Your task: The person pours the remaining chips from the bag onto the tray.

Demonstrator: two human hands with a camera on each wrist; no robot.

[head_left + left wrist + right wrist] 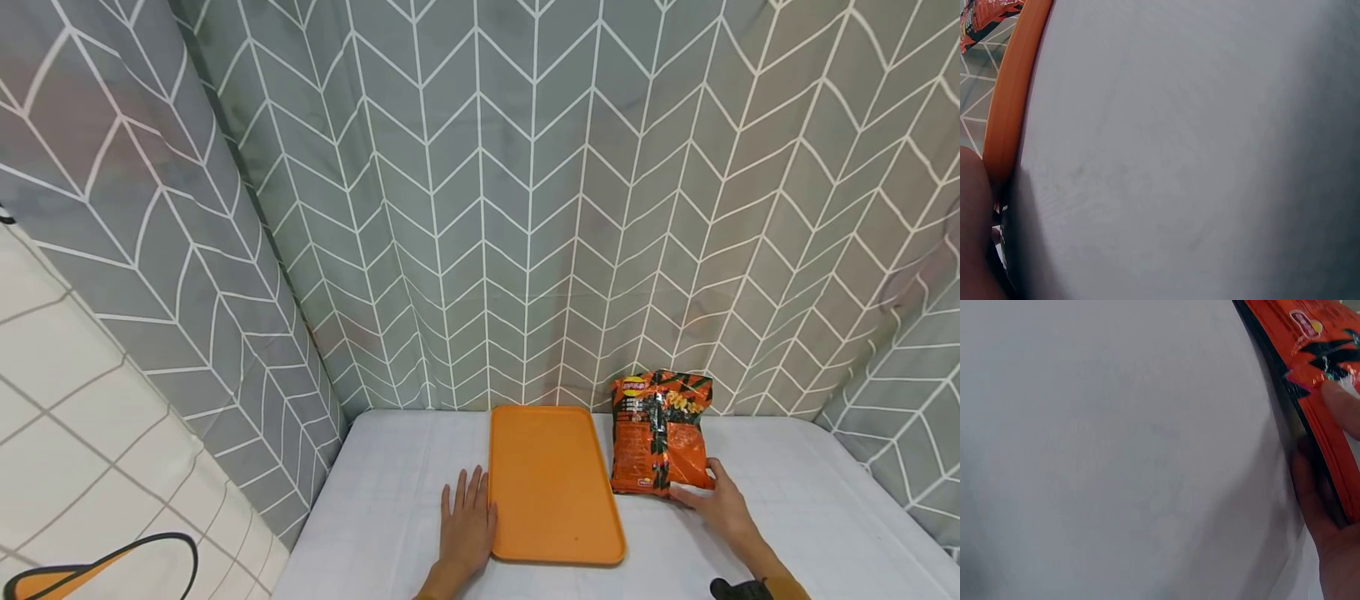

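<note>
An orange rectangular tray [555,487] lies on the white-covered surface. My left hand [467,529] rests at its left edge, palm down with fingers straight and the thumb side against the rim. In the left wrist view the tray's rim [1015,94] runs along the left. Just right of the tray is an orange and black snack bag [660,437], its top toward the curtain. My right hand [723,504] grips the bag's lower right corner. In the right wrist view the thumb lies on top of the bag [1329,444], with fingers at its underside.
A white cloth [405,467] covers the surface. Grey curtains with a white chevron pattern [510,208] hang behind and at both sides. White tiles [97,417] show at the left, with a dark-rimmed orange item [67,579] at the lower left corner.
</note>
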